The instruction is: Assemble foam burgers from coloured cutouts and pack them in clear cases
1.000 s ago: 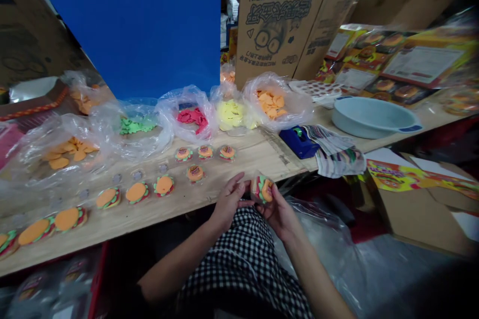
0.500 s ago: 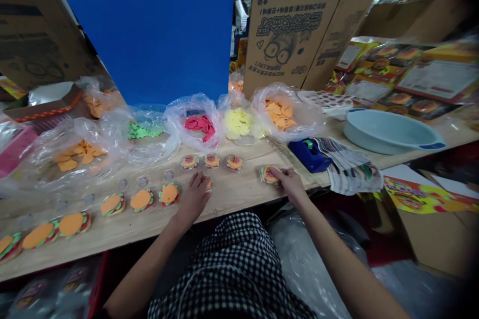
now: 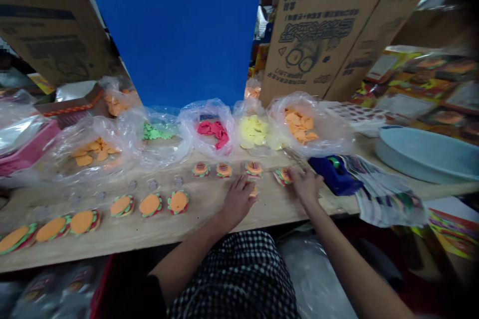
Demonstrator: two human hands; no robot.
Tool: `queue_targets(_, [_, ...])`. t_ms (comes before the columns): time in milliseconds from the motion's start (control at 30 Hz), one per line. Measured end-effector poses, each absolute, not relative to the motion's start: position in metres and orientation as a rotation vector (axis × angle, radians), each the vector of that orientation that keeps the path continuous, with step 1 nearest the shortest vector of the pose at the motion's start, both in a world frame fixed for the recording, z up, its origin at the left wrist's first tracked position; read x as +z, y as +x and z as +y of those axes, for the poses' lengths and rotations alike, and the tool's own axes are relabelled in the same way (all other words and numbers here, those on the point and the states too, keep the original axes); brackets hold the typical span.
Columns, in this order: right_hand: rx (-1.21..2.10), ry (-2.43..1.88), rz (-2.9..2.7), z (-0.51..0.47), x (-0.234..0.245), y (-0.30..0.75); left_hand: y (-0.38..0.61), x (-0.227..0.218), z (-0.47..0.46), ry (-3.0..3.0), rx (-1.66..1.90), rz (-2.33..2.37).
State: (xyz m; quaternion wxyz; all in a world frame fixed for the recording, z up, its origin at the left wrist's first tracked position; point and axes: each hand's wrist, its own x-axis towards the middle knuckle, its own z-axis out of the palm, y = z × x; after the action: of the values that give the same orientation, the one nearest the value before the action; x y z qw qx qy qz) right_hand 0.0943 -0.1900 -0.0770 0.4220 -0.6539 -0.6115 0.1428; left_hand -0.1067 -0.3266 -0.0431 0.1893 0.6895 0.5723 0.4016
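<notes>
The left hand (image 3: 236,201) hides what seems a foam burger (image 3: 253,191).

The person wears a garment of small black-and-white gingham checks (image 3: 232,279) across the front of the body, its pattern even and tight. A dark sleeve (image 3: 155,299), black as far as the dim light shows, comes down the upper left arm and ends in a plain edge. Below it the left forearm (image 3: 187,259) and right forearm (image 3: 352,264) are bare, and so are the left hand (image 3: 236,202) and right hand (image 3: 307,184).
</notes>
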Motion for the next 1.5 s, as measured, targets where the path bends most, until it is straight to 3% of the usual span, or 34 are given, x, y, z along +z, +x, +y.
queue_targets(67, [0.163,-1.630,-1.535,-0.204,-0.075,0.092,-0.128,-0.034,-0.322,1.873,1.153,1.788])
queue_targets(233, [0.043,-1.255,-1.909,-0.266,-0.066,0.067,-0.192,-0.015,-0.315,1.546,1.021,2.325])
queue_targets(400, [-0.137,-1.005,-2.398,-0.311,-0.073,0.025,-0.186,-0.028,-0.311,1.643,1.086,2.213])
queue_targets(633, [-0.176,-1.134,-2.313,-0.306,-0.074,0.022,-0.230,-0.012,-0.332,1.846,0.665,2.266])
queue_targets(733, [0.130,-1.078,-2.319,-0.323,-0.067,0.022,-0.288,-0.001,-0.351,1.768,0.482,2.395])
queue_targets(1000, [1.687,-1.138,-1.836,-0.401,-0.076,-0.047,-0.317,-0.009,-0.364,1.814,0.164,2.485])
queue_targets(1133, [1.932,-1.227,-1.592,-0.410,-0.073,-0.061,-0.287,-0.009,-0.365,1.869,0.171,2.521])
queue_targets(1267, [1.811,-1.265,-1.493,-0.405,-0.071,-0.053,-0.254,-0.009,-0.371,1.893,0.232,2.567])
queue_targets(1500, [0.990,-1.353,-1.804,-0.378,-0.083,-0.029,-0.214,-0.007,-0.381,1.951,0.248,2.625])
